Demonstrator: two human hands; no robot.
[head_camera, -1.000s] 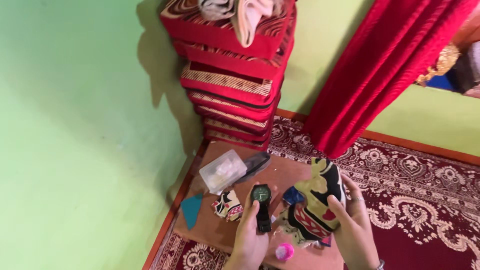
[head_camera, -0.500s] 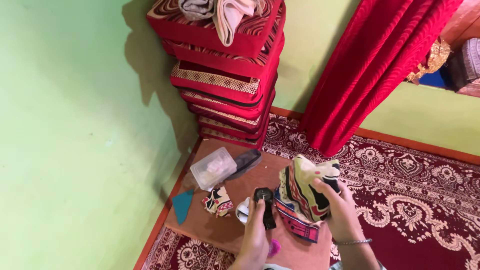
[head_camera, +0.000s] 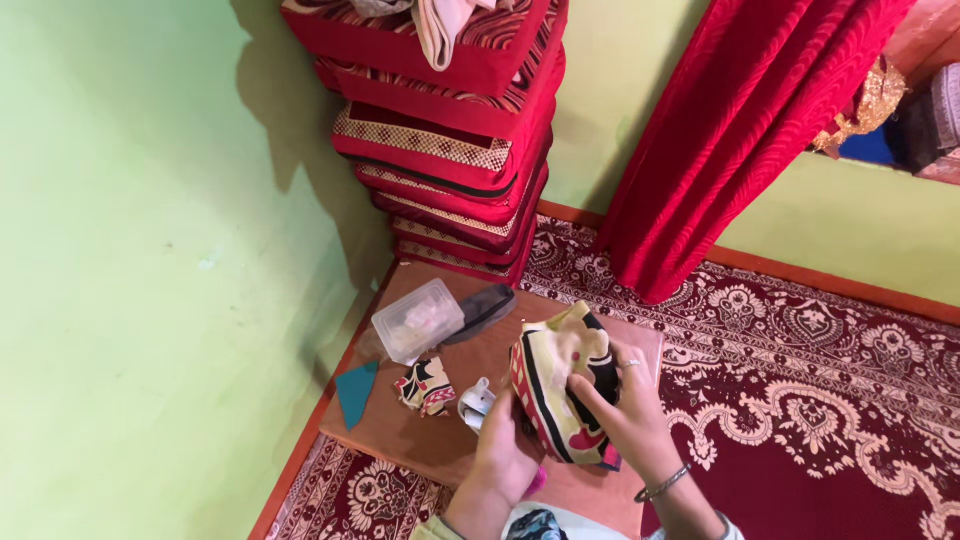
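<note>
Both hands (head_camera: 560, 430) grip patterned fabric piece (head_camera: 560, 385); left fingers hidden behind it.

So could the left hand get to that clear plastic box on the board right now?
Probably yes, once it lets go. The left hand is gripping the patterned fabric piece, but the clear plastic box sits close ahead on the brown board, with only a small fabric scrap lying between.

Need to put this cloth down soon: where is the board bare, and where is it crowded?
Bare: the wooden board strip in front of the small patterned scrap, and the far right corner beside the right hand. Crowded: far-left end, with the clear plastic box, teal piece and dark pouch.
</note>
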